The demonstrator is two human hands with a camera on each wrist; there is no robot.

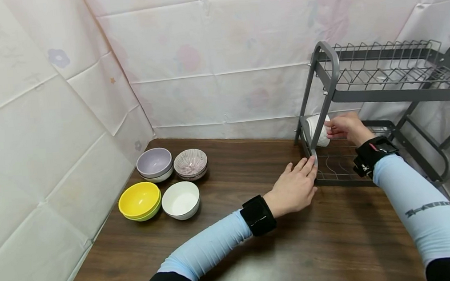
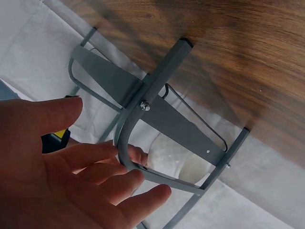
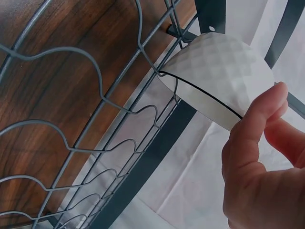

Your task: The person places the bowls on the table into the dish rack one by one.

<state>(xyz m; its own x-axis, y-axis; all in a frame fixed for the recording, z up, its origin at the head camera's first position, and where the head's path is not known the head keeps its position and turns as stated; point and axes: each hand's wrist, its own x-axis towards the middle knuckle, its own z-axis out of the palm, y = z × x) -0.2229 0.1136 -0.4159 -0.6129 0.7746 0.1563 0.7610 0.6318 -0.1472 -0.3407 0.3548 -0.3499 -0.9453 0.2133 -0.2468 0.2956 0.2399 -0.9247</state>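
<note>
A two-tier grey metal dish rack (image 1: 398, 95) stands at the right of the table. On its lower tier, at the left end, a white bowl (image 3: 219, 67) with a faceted outside and a dark rim sits tilted on its side against the wires. My right hand (image 1: 346, 129) reaches into the lower tier and pinches that bowl's edge between thumb and fingers. Outside the rack, my left hand (image 1: 293, 189) has its fingers stretched out, the fingertips touching the rack's left front leg. In the left wrist view the bowl shows partly behind the frame.
On the table's left side are a lavender bowl (image 1: 154, 161) stacked on another, striped bowls (image 1: 190, 162), a yellow bowl (image 1: 139, 199) in a green one (image 1: 151, 214), and a white bowl (image 1: 180, 199). Patterned white cloth (image 1: 208, 39) hangs behind the table.
</note>
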